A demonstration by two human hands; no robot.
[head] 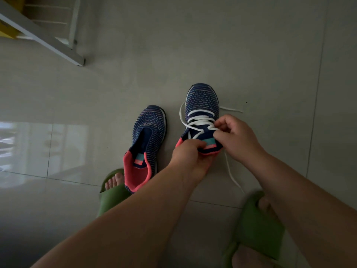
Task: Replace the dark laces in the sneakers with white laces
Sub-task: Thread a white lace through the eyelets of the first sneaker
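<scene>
A: Where are the sneakers?

B: Both stand on the tiled floor (212, 45), toes pointing away from the person. The left sneaker (144, 144) has no lace in it at all; its pink collar lies open, just beside a foot in a green slipper (112, 192).

A: And the other one?

B: The right sneaker (201, 113) sits a little farther out, and the white lace (199, 120) is threaded across several rows of its eyelets. One loose end curves out along the shoe's left side, another trails onto the floor to the right of the toe, and a long end runs back toward the second green slipper (257, 225).

A: What are the hands doing?

B: The left hand (190, 159) grips the pink heel collar of the right sneaker, fingers curled over its edge into the opening. The right hand (235, 136) is curled with thumb and fingertips pinching the white lace at the upper eyelets on the shoe's right side.

A: Anything else around?

B: A white metal frame (48, 39) slants across the far left corner of the floor, with something yellow behind it. A pale reflection shines on the tiles at the left edge.
</scene>
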